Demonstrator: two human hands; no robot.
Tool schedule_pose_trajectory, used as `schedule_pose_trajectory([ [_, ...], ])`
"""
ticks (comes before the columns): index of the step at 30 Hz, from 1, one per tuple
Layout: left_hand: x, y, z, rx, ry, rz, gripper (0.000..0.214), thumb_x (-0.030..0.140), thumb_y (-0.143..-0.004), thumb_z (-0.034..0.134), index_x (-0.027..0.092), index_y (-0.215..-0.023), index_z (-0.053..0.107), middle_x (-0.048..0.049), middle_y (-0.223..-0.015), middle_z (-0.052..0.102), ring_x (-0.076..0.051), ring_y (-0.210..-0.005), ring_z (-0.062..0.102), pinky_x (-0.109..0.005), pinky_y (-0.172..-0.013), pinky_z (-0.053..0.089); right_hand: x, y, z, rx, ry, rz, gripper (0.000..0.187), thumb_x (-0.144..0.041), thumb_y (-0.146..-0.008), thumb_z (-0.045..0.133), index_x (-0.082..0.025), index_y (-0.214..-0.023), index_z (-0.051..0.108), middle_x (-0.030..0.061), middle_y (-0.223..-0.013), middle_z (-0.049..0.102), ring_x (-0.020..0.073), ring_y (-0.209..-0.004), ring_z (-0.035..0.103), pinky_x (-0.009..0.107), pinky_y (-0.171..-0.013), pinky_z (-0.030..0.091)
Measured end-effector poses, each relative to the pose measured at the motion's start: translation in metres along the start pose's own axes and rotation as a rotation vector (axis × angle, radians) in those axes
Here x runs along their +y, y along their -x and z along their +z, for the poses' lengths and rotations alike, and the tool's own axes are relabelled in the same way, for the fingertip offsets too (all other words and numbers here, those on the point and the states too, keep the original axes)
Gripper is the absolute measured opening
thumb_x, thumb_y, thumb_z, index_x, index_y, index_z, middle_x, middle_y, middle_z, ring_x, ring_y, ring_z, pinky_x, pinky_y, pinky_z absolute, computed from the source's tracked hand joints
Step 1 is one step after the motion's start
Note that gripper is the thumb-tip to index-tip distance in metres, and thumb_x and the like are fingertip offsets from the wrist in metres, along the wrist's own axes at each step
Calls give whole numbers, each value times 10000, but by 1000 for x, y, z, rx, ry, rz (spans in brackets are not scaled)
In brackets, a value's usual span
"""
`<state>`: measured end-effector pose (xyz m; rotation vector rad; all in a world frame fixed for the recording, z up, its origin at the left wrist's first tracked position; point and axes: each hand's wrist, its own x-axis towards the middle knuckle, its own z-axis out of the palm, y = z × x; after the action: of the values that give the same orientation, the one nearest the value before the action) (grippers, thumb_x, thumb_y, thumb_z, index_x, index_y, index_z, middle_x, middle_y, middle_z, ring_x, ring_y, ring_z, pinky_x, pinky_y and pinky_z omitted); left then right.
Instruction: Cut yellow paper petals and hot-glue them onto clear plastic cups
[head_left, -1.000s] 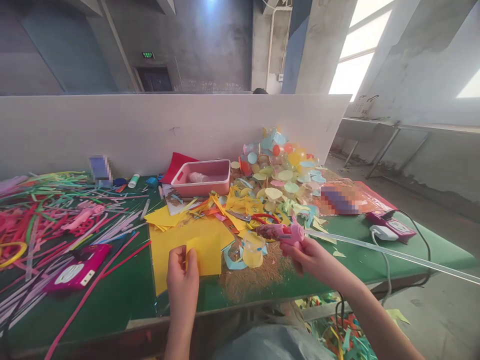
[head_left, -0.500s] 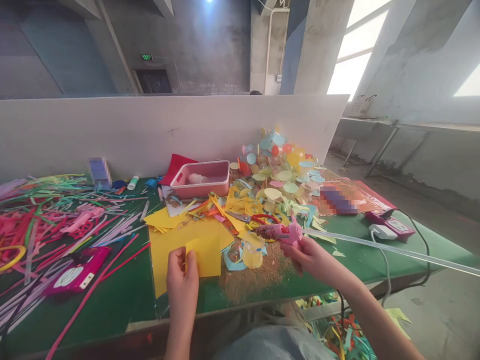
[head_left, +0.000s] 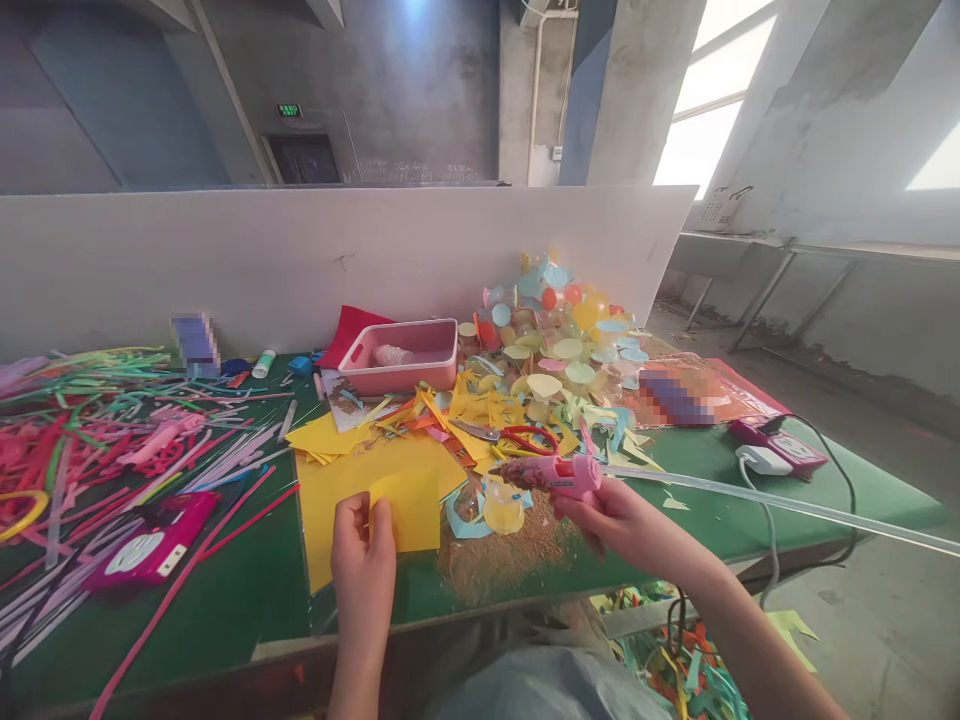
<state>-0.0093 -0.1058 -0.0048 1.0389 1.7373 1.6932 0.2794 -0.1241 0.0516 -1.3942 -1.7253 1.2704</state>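
My left hand (head_left: 363, 558) pinches the left edge of a small yellow paper square (head_left: 409, 510), holding it over a larger yellow sheet (head_left: 352, 490) on the green table (head_left: 225, 610). My right hand (head_left: 626, 520) is closed around the handle of a pink glue gun (head_left: 551, 472), whose nozzle points left toward the paper. A long clear glue stick (head_left: 765, 505) sticks out of the gun's back to the right. Below the nozzle stands a small yellow translucent cup (head_left: 504, 512) on a patch of brown crumbs (head_left: 502, 555).
A pink tray (head_left: 405, 358) sits by the white partition, with a heap of coloured discs and cups (head_left: 562, 330) to its right. Coloured strips (head_left: 112, 430) and a pink power strip (head_left: 150, 550) lie at left. Red-handled scissors (head_left: 525, 437) lie among scraps; another power strip (head_left: 780, 447) sits at right.
The glue gun in my right hand has moved slightly left and lower, toward the yellow cup. My left hand keeps its hold on the yellow square.
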Motion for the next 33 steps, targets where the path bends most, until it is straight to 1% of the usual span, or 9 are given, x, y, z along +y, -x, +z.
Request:
schedule_pose_trajectory([
  [4, -3, 0, 0, -16, 11, 5, 346, 505, -766, 613, 231, -969, 558, -37, -996, 659, -216, -932, 629, -318, -790, 478, -4, 4, 2, -18, 24, 35, 404, -590, -900, 497, -220, -746, 451, -71, -567, 399, 101, -491, 429, 227, -466, 341],
  [7, -3, 0, 0, -7, -3, 3, 336, 501, -772, 606, 228, -963, 558, -36, -977, 658, -214, -908, 630, -315, -772, 476, -5, 5, 3, -13, 32, 21, 387, -580, -906, 505, -216, -777, 473, -71, -589, 377, 97, -502, 414, 218, -462, 347],
  [11, -2, 0, 0, 2, -16, 1, 335, 503, -766, 609, 229, -953, 559, -37, -964, 661, -219, -902, 628, -323, -775, 474, -8, 5, 3, -20, 52, 9, 341, -531, -918, 508, -216, -789, 501, -66, -597, 392, 96, -511, 396, 210, -457, 341],
  [17, -2, 0, 0, -4, -13, 7, 337, 503, -771, 609, 227, -958, 560, -42, -980, 661, -224, -925, 630, -329, -790, 480, -7, 4, 2, -35, 70, -2, 316, -505, -943, 483, -220, -807, 489, -66, -596, 399, 96, -501, 386, 216, -452, 322],
  [22, 2, 1, 0, -4, 0, 1, 336, 489, -768, 615, 224, -965, 558, -47, -989, 668, -225, -938, 639, -329, -803, 491, -2, 8, -3, -12, 93, -29, 364, -530, -947, 479, -219, -760, 455, -60, -571, 434, 105, -508, 423, 230, -468, 332],
  [25, 2, 0, 0, -2, -14, 4, 339, 496, -764, 614, 224, -960, 557, -49, -979, 669, -225, -925, 642, -328, -795, 493, 1, 12, -9, -16, 95, -14, 395, -556, -933, 495, -217, -732, 462, -55, -555, 454, 110, -510, 432, 236, -479, 341],
  [28, 3, 1, 0, 6, -51, 33, 348, 519, -773, 589, 225, -954, 548, -65, -985, 668, -235, -930, 646, -336, -790, 500, 9, 14, -19, 54, 115, -14, 418, -573, -919, 499, -211, -711, 497, -31, -578, 507, 125, -549, 456, 247, -516, 372],
  [30, 6, 4, 1, 43, -135, 70, 329, 519, -792, 553, 228, -945, 543, -90, -1027, 676, -256, -980, 650, -349, -807, 500, 16, 13, -28, 119, 153, -18, 451, -590, -919, 474, -209, -681, 511, -12, -590, 537, 137, -563, 471, 262, -545, 395],
  [33, 14, 12, 4, 97, -304, 133, 292, 503, -822, 498, 236, -937, 535, -119, -1065, 695, -279, -1004, 662, -350, -779, 499, 25, 10, -43, 285, 287, 20, 443, -600, -901, 488, -222, -675, 538, 5, -584, 558, 162, -554, 494, 287, -553, 407],
])
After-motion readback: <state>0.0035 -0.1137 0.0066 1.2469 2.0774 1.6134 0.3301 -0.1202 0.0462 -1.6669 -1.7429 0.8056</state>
